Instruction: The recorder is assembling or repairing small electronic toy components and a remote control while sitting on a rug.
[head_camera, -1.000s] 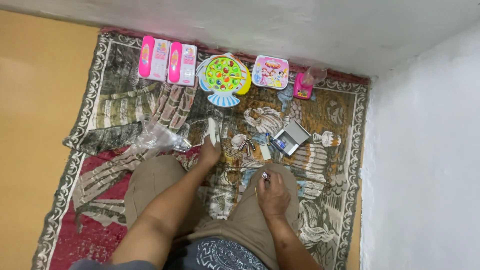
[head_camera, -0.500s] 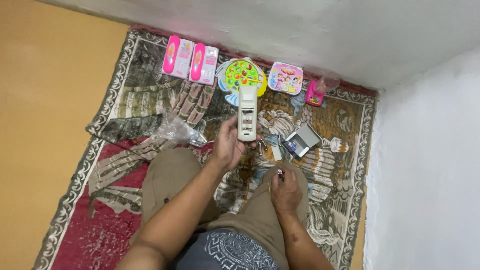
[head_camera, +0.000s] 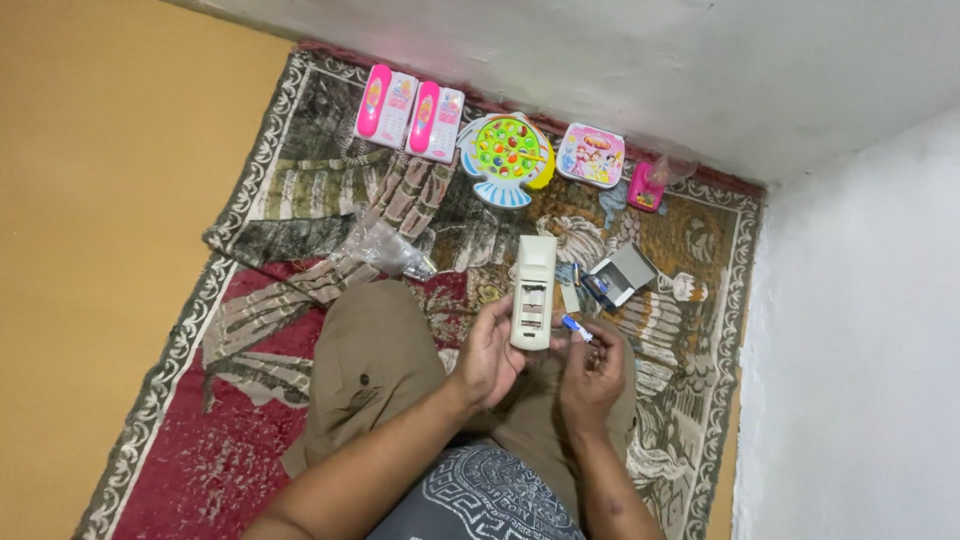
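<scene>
My left hand holds a cream remote control upright over my knees, its grip closed around the lower end, back side facing me with the battery slot open. My right hand sits just beside it, grip pinching a small battery (blue and white, as far as I can tell) close to the remote's right edge. On the patterned rug just beyond lie an open grey box and a crumpled clear plastic bag. Along the wall stand two pink toy phones, a round fishing-game toy, a pink square toy and a small pink toy.
</scene>
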